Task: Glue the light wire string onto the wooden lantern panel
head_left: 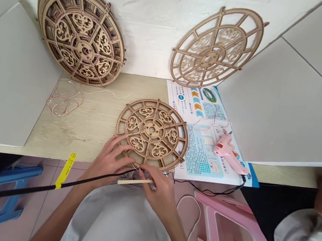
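A round openwork wooden wheel with scroll ornaments lies near the table's front edge. My left hand rests at its lower left rim, fingers spread, some of them over the rim. At the bottom rim, my right hand has its fingers closed round a thin cream-coloured stick that points left. The fingertips of both hands come close together at the rim; what lies between them is too small to make out. A black cord with a yellow tag crosses in front of my left hand.
Stacked wooden wheels lean on the wall at left, another wheel at right. A pink glue gun lies on a printed sheet. Tangled thread is at left. Grey panels flank the table; another person sits at right.
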The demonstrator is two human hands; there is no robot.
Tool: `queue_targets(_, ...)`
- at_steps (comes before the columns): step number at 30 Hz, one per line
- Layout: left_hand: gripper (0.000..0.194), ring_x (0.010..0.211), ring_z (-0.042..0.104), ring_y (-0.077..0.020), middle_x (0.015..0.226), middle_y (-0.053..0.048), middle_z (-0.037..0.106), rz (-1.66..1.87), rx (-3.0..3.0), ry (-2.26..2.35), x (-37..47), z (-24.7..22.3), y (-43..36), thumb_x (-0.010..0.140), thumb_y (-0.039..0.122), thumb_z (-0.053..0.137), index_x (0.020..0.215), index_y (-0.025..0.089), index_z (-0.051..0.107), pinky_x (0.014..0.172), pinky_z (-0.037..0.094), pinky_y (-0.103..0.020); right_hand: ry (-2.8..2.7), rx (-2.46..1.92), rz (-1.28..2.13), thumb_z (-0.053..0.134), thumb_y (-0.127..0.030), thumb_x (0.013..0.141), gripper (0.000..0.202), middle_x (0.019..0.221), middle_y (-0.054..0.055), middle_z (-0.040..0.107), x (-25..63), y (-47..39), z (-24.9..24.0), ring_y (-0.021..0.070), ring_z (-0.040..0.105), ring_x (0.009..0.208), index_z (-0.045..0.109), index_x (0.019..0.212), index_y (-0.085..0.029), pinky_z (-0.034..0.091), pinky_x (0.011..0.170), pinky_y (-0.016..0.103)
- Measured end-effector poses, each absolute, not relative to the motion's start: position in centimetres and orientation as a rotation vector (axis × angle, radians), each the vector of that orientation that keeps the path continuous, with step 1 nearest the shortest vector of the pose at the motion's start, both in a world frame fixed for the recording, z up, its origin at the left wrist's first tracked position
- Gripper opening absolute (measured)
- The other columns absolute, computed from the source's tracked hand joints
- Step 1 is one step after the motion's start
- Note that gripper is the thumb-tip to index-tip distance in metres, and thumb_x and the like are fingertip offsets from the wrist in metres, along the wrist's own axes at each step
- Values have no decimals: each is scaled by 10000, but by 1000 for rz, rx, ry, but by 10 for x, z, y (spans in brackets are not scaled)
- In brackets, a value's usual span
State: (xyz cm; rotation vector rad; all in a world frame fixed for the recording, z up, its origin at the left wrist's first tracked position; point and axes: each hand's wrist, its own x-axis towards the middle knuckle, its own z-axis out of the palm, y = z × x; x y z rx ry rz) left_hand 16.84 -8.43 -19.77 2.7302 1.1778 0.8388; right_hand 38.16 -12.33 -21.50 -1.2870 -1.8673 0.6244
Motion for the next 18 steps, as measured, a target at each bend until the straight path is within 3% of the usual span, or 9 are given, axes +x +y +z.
queue_targets(3, 83, 1448, 390, -153, 1240, 41, 645, 923, 2734, 1100, 172, -198, -78, 877, 286, 687, 942, 248, 719, 1260, 344, -397, -1874, -1333, 632, 556, -279, 971, 218, 728, 26, 685, 383, -125, -214, 115, 572, 539, 706, 1086, -170, 446, 531, 236)
queue_targets(8, 70, 1399, 450, -116, 1110, 22, 688, 906, 2615, 983, 172, -198, -68, 888, 264, 666, 911, 214, 710, 1210, 389, -318, -1755, -1443, 888, 570, -367, 943, 375, 565, -49, 450, 382, -127, -215, 91, 381, 473, 674, 1222, -140, 309, 486, 227)
queue_targets(11, 113, 1351, 503, -89, 1028, 8, 703, 846, 2493, 956, 173, -198, -65, 932, 255, 597, 947, 201, 696, 1212, 387, -294, -1571, -1471, 1082, 566, -413, 914, 351, 553, -51, 346, 382, -124, -209, 90, 323, 496, 713, 1091, -148, 258, 493, 223)
queue_targets(13, 136, 1315, 536, -83, 981, 4, 704, 802, 2425, 954, 174, -198, -62, 947, 266, 572, 951, 200, 691, 1236, 367, -301, -1500, -1497, 1214, 573, -445, 893, 346, 544, -48, 318, 383, -121, -203, 90, 297, 505, 721, 994, -149, 228, 493, 224)
queue_targets(18, 178, 1292, 560, -97, 927, 1, 706, 658, 2275, 960, 173, -196, -56, 931, 351, 606, 916, 207, 709, 1285, 323, -346, -1408, -1466, 1432, 638, -442, 832, 446, 570, -64, 328, 384, -117, -194, 91, 302, 544, 666, 1161, -142, 245, 530, 217)
